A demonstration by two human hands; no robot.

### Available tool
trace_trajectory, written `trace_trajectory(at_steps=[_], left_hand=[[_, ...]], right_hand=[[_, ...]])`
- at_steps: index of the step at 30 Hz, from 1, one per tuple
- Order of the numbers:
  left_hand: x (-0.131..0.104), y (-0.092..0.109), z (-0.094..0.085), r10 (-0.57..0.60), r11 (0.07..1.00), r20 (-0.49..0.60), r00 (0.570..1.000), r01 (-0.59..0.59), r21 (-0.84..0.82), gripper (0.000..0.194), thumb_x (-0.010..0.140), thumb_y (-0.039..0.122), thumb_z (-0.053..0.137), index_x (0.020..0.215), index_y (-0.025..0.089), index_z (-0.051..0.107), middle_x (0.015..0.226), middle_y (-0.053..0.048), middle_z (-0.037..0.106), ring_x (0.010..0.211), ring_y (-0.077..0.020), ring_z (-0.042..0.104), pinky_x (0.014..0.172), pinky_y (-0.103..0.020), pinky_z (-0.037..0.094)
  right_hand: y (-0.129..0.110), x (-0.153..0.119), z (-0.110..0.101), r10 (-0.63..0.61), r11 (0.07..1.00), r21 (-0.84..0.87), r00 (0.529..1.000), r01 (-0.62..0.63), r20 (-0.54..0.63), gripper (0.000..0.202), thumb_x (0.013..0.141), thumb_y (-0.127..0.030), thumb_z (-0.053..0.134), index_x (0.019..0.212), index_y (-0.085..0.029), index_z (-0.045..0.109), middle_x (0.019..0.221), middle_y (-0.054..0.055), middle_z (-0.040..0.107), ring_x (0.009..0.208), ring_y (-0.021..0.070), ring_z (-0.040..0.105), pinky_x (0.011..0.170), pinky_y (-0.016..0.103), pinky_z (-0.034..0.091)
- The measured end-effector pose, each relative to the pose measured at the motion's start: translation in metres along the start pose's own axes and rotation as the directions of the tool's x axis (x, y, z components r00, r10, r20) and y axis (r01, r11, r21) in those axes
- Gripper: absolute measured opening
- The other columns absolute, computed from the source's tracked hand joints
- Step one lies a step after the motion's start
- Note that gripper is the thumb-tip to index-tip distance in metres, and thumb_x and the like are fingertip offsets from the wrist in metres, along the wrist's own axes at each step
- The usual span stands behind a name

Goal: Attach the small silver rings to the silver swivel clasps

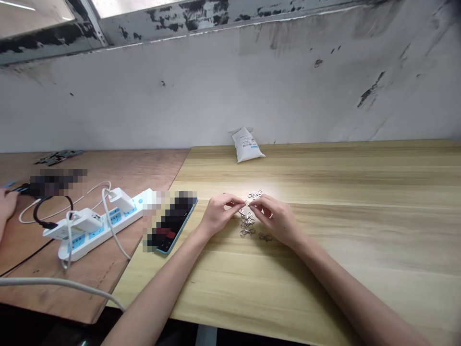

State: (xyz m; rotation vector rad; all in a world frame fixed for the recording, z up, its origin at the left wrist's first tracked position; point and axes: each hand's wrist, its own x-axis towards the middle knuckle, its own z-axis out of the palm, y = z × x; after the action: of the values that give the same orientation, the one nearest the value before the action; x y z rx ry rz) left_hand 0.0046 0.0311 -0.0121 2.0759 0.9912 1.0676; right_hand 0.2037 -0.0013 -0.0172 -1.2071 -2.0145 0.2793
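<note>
My left hand [222, 211] is closed in a pinch, thumb and forefinger together on a small metal key ring [247, 203]. From the other side my right hand [275, 217] pinches the same ring, its fingertips nearly meeting those of the left. The fingers cover part of the ring, and any clasp on it is hard to make out. Below and between the hands lie several silver swivel clasps [247, 232] with rings. Another clasp [265, 237] rests under my right hand, and a few more clasps [255, 194] lie just beyond the fingertips.
Left of my left forearm lies a phone [175, 223], partly blurred out. A white power strip [111, 223] with chargers and cables sits on the reddish table [144, 166]. A white packet [248, 145] stands near the wall. Another person's hand [7, 204] shows at far left.
</note>
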Motion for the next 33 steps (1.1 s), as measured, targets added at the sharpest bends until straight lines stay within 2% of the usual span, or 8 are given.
trace_trajectory(at_steps=[2, 6, 11, 17, 20, 24, 28, 33], left_hand=[[0.0, -0.001, -0.001, 0.006, 0.999, 0.009, 1.0, -0.006, 0.037, 0.016, 0.088, 0.033, 0.063, 0.091, 0.021, 0.073, 0.091, -0.005, 0.076, 0.087, -0.0192, 0.07, 0.077, -0.033, 0.057], [0.0, -0.001, -0.002, 0.048, 0.995, 0.043, 0.998, -0.052, 0.083, 0.01, 0.087, 0.029, 0.064, 0.088, 0.021, 0.07, 0.107, -0.006, 0.073, 0.102, -0.0207, 0.066, 0.093, -0.039, 0.052], [0.0, 0.001, -0.003, 0.057, 0.995, 0.048, 0.997, -0.061, 0.078, 0.003, 0.085, 0.024, 0.066, 0.085, 0.021, 0.068, 0.113, -0.006, 0.068, 0.111, -0.0205, 0.06, 0.099, -0.041, 0.046], [0.0, 0.008, -0.003, 0.039, 0.997, 0.079, 0.996, -0.045, 0.067, 0.003, 0.086, 0.02, 0.065, 0.084, 0.021, 0.068, 0.119, -0.006, 0.065, 0.118, -0.0206, 0.053, 0.105, -0.044, 0.04], [0.0, 0.012, -0.003, 0.011, 1.0, 0.078, 0.997, -0.013, 0.018, 0.003, 0.086, 0.021, 0.064, 0.084, 0.02, 0.067, 0.12, -0.007, 0.064, 0.12, -0.0216, 0.052, 0.107, -0.045, 0.038], [0.001, 0.019, -0.004, -0.054, 0.998, 0.063, 0.997, 0.057, -0.039, 0.003, 0.084, 0.023, 0.066, 0.082, 0.02, 0.067, 0.12, -0.007, 0.063, 0.121, -0.0225, 0.052, 0.108, -0.045, 0.036], [0.0, 0.023, -0.001, -0.047, 0.996, 0.058, 0.997, 0.051, -0.067, 0.003, 0.085, 0.023, 0.065, 0.084, 0.021, 0.066, 0.12, -0.006, 0.063, 0.12, -0.0216, 0.052, 0.107, -0.043, 0.037], [-0.002, 0.021, 0.006, 0.013, 0.997, -0.091, 0.996, -0.006, 0.083, 0.004, 0.086, 0.023, 0.064, 0.084, 0.021, 0.066, 0.114, -0.005, 0.064, 0.115, -0.0218, 0.054, 0.104, -0.043, 0.037]], right_hand=[[-0.001, 0.0, 0.0, -0.019, 1.0, -0.019, 1.0, 0.019, -0.024, 0.019, 0.094, -0.026, 0.049, 0.093, -0.02, 0.067, 0.08, 0.003, 0.064, 0.064, 0.0124, 0.055, 0.06, 0.023, 0.042], [0.0, 0.001, 0.001, -0.079, 0.995, -0.07, 0.995, 0.074, -0.066, 0.021, 0.096, -0.027, 0.048, 0.094, -0.022, 0.068, 0.085, 0.005, 0.062, 0.075, 0.0153, 0.058, 0.065, 0.025, 0.045], [0.003, 0.002, 0.001, -0.14, 0.985, -0.109, 0.986, 0.131, -0.087, 0.016, 0.094, -0.027, 0.053, 0.09, -0.023, 0.068, 0.102, 0.008, 0.064, 0.096, 0.0208, 0.058, 0.083, 0.034, 0.046], [0.006, 0.001, 0.002, -0.098, 0.991, -0.104, 0.987, 0.084, -0.131, 0.012, 0.093, -0.026, 0.055, 0.09, -0.023, 0.066, 0.117, 0.01, 0.062, 0.113, 0.0246, 0.054, 0.094, 0.041, 0.042], [0.006, 0.001, 0.004, -0.062, 0.993, -0.107, 0.993, 0.052, -0.099, 0.013, 0.092, -0.027, 0.055, 0.095, -0.022, 0.066, 0.119, 0.011, 0.061, 0.112, 0.0251, 0.054, 0.093, 0.042, 0.042], [0.001, 0.0, 0.007, -0.105, 0.988, -0.118, 0.993, 0.099, -0.045, 0.016, 0.092, -0.028, 0.056, 0.104, -0.023, 0.066, 0.119, 0.01, 0.062, 0.111, 0.0239, 0.054, 0.092, 0.039, 0.041], [-0.005, 0.0, 0.01, -0.13, 0.984, -0.133, 0.988, 0.119, -0.08, 0.014, 0.094, -0.024, 0.053, 0.099, -0.024, 0.066, 0.112, 0.008, 0.064, 0.105, 0.0229, 0.056, 0.09, 0.039, 0.04], [-0.007, 0.001, 0.011, -0.158, 0.981, -0.133, 0.983, 0.145, -0.095, 0.015, 0.094, -0.022, 0.052, 0.097, -0.022, 0.066, 0.107, 0.008, 0.065, 0.1, 0.0226, 0.057, 0.087, 0.039, 0.041]])
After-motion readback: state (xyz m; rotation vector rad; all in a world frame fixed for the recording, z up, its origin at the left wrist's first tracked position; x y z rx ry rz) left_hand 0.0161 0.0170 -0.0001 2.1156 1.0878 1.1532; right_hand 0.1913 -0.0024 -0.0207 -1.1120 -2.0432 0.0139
